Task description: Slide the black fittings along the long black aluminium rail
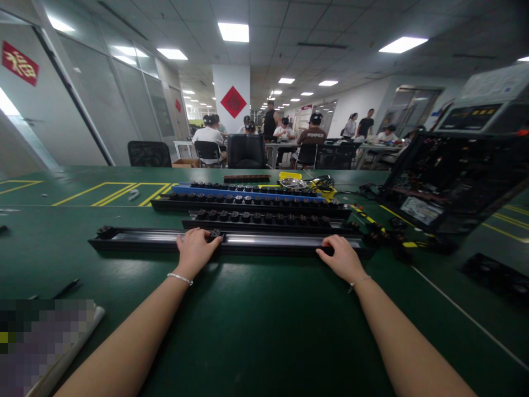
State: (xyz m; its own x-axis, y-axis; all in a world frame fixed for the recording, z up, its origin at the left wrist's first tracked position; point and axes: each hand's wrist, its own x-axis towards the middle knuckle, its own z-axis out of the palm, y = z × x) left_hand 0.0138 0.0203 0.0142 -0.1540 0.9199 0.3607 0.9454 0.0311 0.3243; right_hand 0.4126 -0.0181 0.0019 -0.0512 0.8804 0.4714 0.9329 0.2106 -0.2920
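A long black channel rail [264,249] with a shiny metal inside lies across the green table in front of me. My left hand [195,251] reaches into it left of the middle, its thumb and fingers closed at a small round black socket module [215,234]. The fingertips are partly hidden. Toward the rail's right end, my right hand [341,256] pinches the near wall between thumb and fingers. Another black socket module [105,230] sits at the rail's left end. Behind it are black rails [256,225] filled with rows of similar modules, and a blue rail [182,190].
An open black equipment case [438,182] stands at the right, with loose cables [322,183] and a metal dish [294,183] at the back. A pen [66,288] and a blurred-out flat item [45,347] lie left. People sit at tables farther off.
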